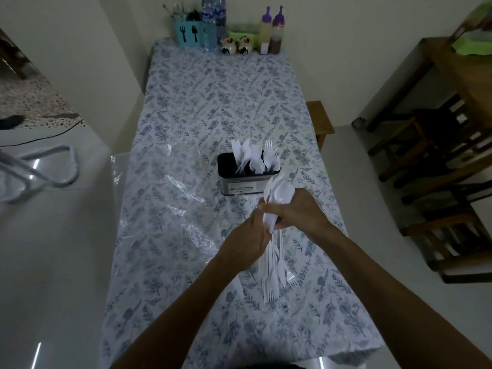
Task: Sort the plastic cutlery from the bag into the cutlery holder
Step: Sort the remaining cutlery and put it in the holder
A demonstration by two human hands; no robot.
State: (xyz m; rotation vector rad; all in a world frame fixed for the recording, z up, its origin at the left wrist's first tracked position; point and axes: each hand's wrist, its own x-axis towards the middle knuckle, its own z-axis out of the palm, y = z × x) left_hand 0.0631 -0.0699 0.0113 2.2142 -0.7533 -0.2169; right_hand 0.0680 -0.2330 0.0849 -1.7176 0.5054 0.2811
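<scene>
A black cutlery holder [239,182] stands mid-table with white plastic knives, spoons and forks [255,158] upright in its compartments. Just in front of it both hands meet over a bundle of white plastic cutlery [274,259]. My right hand [298,211] grips the bundle near its top, where spoon bowls stick out above the fingers. My left hand [247,238] holds the same bundle lower down, and forks hang from it tines down. A clear plastic bag [170,209] lies flat on the tablecloth to the left of my hands.
The long table carries a floral cloth [218,97]. At its far end stand a teal utensil caddy [187,33], water bottles [213,20], small ceramic shakers [235,45] and purple-capped sauce bottles [271,30]. Wooden chairs [439,161] are on the right, a white appliance [53,235] on the left.
</scene>
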